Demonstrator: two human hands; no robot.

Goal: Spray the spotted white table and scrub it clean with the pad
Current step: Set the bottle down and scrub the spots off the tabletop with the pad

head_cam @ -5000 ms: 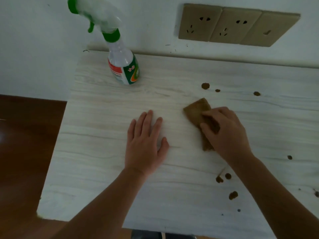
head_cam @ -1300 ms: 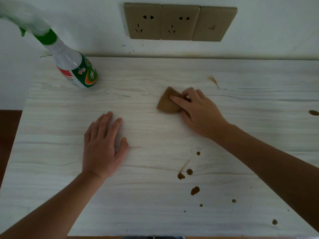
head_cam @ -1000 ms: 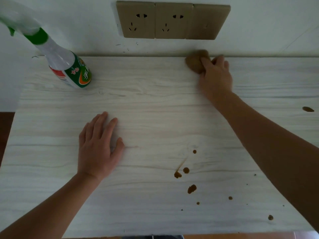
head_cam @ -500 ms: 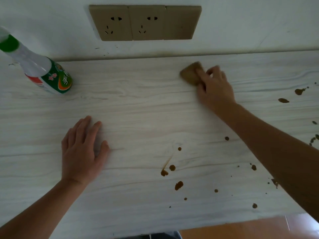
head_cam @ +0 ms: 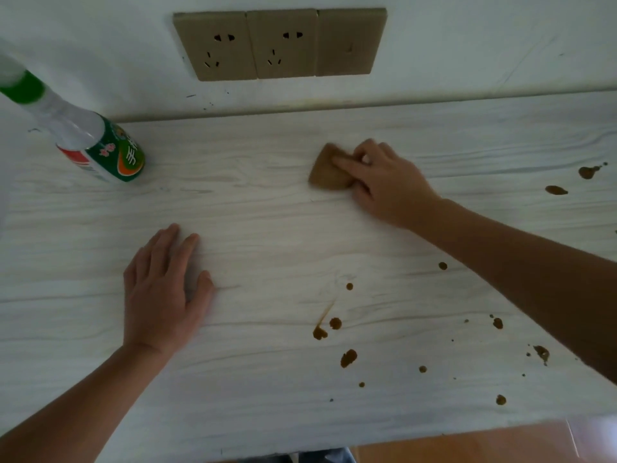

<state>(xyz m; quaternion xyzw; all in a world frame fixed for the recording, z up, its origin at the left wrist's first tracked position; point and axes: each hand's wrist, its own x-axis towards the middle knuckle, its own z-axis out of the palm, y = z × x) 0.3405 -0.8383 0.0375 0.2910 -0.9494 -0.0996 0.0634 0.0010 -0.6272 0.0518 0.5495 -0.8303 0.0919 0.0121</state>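
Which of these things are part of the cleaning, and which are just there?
Part of the job:
white table
brown spots
pad, held by the right hand
spray bottle, standing at the back left
left hand, resting flat on the table

Just there:
wall sockets
wooden floor

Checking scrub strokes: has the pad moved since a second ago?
Yes. The pad has slid away from the wall sockets, toward the person, under the right hand.
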